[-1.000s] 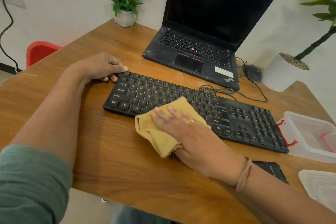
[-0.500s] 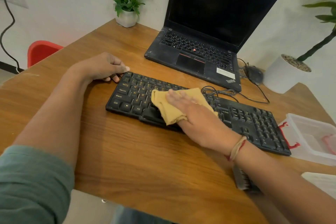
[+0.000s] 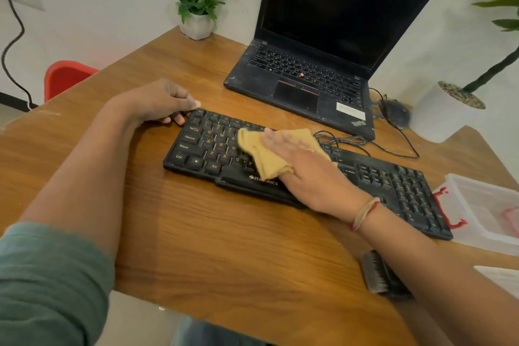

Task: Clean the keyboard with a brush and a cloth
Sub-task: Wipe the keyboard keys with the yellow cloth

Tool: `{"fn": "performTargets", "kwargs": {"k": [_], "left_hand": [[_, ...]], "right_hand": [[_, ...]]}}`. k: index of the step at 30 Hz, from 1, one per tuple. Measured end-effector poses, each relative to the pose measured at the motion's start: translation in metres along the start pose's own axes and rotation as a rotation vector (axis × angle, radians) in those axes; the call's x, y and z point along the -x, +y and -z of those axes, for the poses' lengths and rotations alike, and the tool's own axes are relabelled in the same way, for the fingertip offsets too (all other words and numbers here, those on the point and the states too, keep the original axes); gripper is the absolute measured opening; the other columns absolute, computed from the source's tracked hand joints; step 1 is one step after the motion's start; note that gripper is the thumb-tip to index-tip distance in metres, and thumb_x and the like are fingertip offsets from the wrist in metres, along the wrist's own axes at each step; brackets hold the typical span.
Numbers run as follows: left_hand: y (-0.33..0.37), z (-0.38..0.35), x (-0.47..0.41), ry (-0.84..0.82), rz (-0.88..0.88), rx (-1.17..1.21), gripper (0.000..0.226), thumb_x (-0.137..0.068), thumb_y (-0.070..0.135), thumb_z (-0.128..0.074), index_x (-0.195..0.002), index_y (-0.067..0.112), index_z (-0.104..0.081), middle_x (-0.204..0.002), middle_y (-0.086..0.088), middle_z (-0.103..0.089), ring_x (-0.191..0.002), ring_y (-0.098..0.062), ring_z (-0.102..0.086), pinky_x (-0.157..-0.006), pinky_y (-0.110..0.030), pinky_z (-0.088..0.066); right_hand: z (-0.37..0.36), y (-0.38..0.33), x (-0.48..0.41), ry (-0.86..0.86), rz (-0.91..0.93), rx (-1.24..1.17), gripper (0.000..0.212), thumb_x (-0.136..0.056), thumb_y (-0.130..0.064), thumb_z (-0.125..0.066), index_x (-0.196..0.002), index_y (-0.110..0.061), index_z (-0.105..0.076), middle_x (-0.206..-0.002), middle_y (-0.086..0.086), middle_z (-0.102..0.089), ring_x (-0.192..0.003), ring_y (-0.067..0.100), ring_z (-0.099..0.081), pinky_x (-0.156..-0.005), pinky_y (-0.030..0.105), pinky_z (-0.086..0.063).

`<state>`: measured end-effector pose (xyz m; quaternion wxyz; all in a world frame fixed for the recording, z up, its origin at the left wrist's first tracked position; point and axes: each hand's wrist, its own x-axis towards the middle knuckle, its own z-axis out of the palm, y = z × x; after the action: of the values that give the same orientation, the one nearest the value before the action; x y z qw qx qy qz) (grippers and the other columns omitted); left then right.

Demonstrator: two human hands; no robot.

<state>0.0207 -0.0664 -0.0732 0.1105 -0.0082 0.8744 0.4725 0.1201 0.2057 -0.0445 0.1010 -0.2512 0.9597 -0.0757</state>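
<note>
Head view. Cloth [image 3: 266, 154] lay on the middle letter keys of the keyboard [image 3: 207, 149], pinned beneath the right hand [image 3: 309, 174], its bunched end sticking out left of the fingers. Right hand flat, fingers straight, pressing down; forearm entered from near right. Left hand [image 3: 157, 101] gripped the keyboard's far-left corner, fingers curled. Brush [image 3: 377, 275] lay on the surface [image 3: 224, 233] near right, partly under the right forearm.
</note>
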Motion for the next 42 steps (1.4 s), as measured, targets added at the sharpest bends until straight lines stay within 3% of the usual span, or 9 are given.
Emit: {"fn": "performTargets", "kwargs": {"k": [2, 6, 10, 14, 19, 23, 35, 39, 42], "left_hand": [[-0.001, 0.000, 0.000, 0.005, 0.000, 0.001, 0.022, -0.099, 0.021, -0.056, -0.082, 0.011, -0.064, -0.073, 0.001, -0.060, -0.041, 0.004, -0.051, -0.036, -0.008, -0.035], [-0.001, 0.001, -0.001, -0.003, 0.013, -0.004, 0.021, -0.098, 0.023, -0.057, -0.083, 0.011, -0.066, -0.075, 0.001, -0.062, -0.045, 0.001, -0.052, -0.036, -0.009, -0.035], [-0.002, 0.001, -0.001, -0.005, 0.005, -0.007, 0.021, -0.098, 0.024, -0.058, -0.081, 0.013, -0.065, -0.075, 0.002, -0.062, -0.049, -0.001, -0.051, -0.037, -0.009, -0.036], [-0.003, 0.001, -0.002, -0.009, 0.007, -0.010, 0.022, -0.098, 0.024, -0.058, -0.080, 0.012, -0.064, -0.073, 0.003, -0.061, -0.052, -0.003, -0.049, -0.037, -0.009, -0.036], [-0.002, 0.001, 0.000, -0.006, -0.008, -0.007, 0.021, -0.097, 0.024, -0.058, -0.083, 0.010, -0.064, -0.076, 0.003, -0.061, -0.059, -0.005, -0.050, -0.038, -0.008, -0.036], [-0.001, 0.002, 0.000, -0.007, -0.007, -0.018, 0.021, -0.097, 0.025, -0.058, -0.085, 0.010, -0.065, -0.076, 0.003, -0.061, -0.058, -0.005, -0.050, -0.038, -0.008, -0.036], [-0.002, 0.002, 0.001, -0.018, -0.007, -0.017, 0.023, -0.098, 0.025, -0.057, -0.078, 0.015, -0.063, -0.074, 0.001, -0.063, -0.059, -0.005, -0.050, -0.038, -0.008, -0.036], [-0.001, 0.002, 0.001, -0.010, -0.008, -0.024, 0.023, -0.098, 0.024, -0.057, -0.078, 0.015, -0.063, -0.073, 0.003, -0.062, -0.055, -0.003, -0.051, -0.038, -0.008, -0.036], [-0.001, 0.002, 0.001, -0.014, -0.008, -0.017, 0.024, -0.098, 0.024, -0.057, -0.076, 0.016, -0.063, -0.071, 0.003, -0.062, -0.050, -0.001, -0.052, -0.038, -0.009, -0.036]], "right_hand": [[0.002, 0.000, -0.005, -0.005, -0.025, 0.007, 0.059, -0.101, -0.024, -0.034, -0.152, -0.026, -0.005, -0.158, -0.013, 0.002, -0.146, 0.009, 0.004, -0.121, 0.036, -0.002], [-0.002, -0.008, 0.000, -0.062, 0.082, -0.006, 0.060, -0.100, -0.020, -0.036, -0.152, -0.028, -0.006, -0.158, -0.015, 0.001, -0.144, 0.004, 0.005, -0.117, 0.027, 0.004], [0.002, 0.003, -0.013, 0.017, -0.020, 0.022, 0.059, -0.100, -0.022, -0.035, -0.152, -0.028, -0.007, -0.158, -0.013, -0.001, -0.146, 0.009, 0.001, -0.121, 0.038, -0.005], [-0.005, -0.012, -0.007, -0.074, 0.102, -0.050, 0.060, -0.100, -0.020, -0.036, -0.152, -0.028, -0.007, -0.157, -0.017, 0.001, -0.143, 0.002, 0.006, -0.118, 0.029, 0.005], [0.001, -0.004, -0.029, 0.028, -0.015, -0.030, 0.057, -0.101, -0.021, -0.035, -0.152, -0.024, -0.009, -0.159, -0.009, -0.003, -0.147, 0.012, 0.000, -0.120, 0.032, -0.001], [-0.006, -0.010, -0.033, -0.009, 0.073, -0.052, 0.055, -0.102, -0.025, -0.033, -0.152, -0.025, -0.010, -0.159, -0.011, -0.004, -0.146, 0.007, 0.000, -0.119, 0.030, 0.001], [0.001, -0.002, -0.055, 0.051, -0.040, -0.075, 0.052, -0.103, -0.027, -0.033, -0.152, -0.023, -0.015, -0.159, -0.007, -0.010, -0.147, 0.012, -0.006, -0.118, 0.030, 0.000], [-0.008, -0.005, -0.044, -0.009, 0.089, -0.098, 0.053, -0.102, -0.025, -0.033, -0.151, -0.025, -0.013, -0.158, -0.011, -0.007, -0.145, 0.006, -0.003, -0.119, 0.029, 0.001], [0.000, 0.013, -0.045, 0.057, -0.029, -0.107, 0.051, -0.103, -0.027, -0.032, -0.151, -0.025, -0.014, -0.158, -0.010, -0.010, -0.146, 0.009, -0.006, -0.118, 0.030, 0.000]]}}
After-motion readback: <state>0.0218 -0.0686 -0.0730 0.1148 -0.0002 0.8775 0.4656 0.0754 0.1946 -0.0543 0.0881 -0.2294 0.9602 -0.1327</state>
